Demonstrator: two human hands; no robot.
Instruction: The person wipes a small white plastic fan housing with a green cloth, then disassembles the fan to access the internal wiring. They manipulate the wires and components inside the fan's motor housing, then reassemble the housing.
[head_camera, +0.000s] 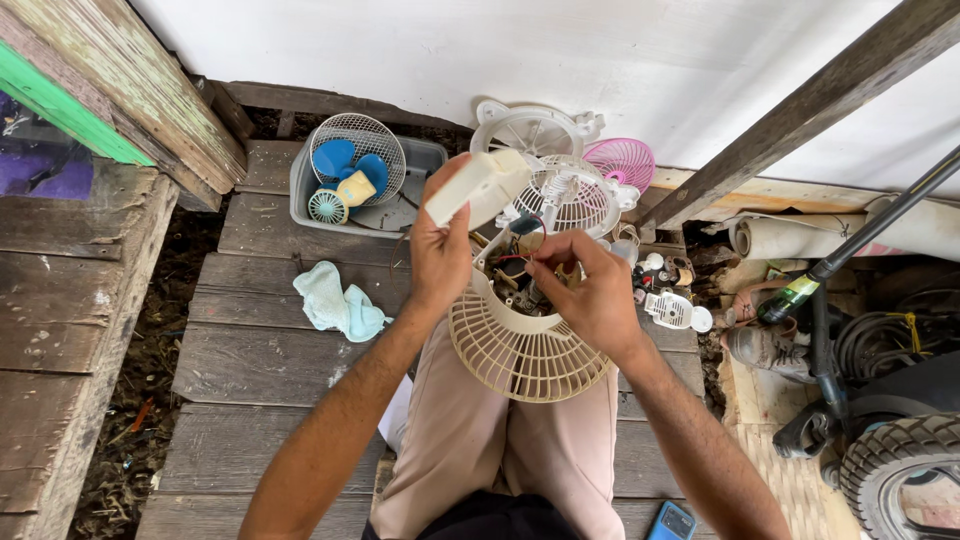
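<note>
- Below us, our two bare forearms reach out over our lap, knees in beige trousers, above a floor of weathered grey wooden planks.
- Our left hand is raised, its fingers wrapped around a cream plastic housing piece, which tilts up and to the right above the other parts.
- Our right hand curls inward, thumb and fingertips pinched together on something small inside the open back of a small cream fan; what exactly they pinch we cannot tell.
- That fan rests over our knees, its round grille facing down toward us, with red wiring showing in the opened body between our hands.
- Just beyond our hands lie a white fan grille, a pink one and a white round frame, near a white wall.
- To the left, a grey plastic tub holds a wire grille, blue blades and a yellow part.
- A pale blue cloth lies crumpled on the planks, left of our left forearm.
- On the right, small white fan parts sit beside a shoe, a black tyre and coiled cable.
- A blue phone lies by our right elbow.
</note>
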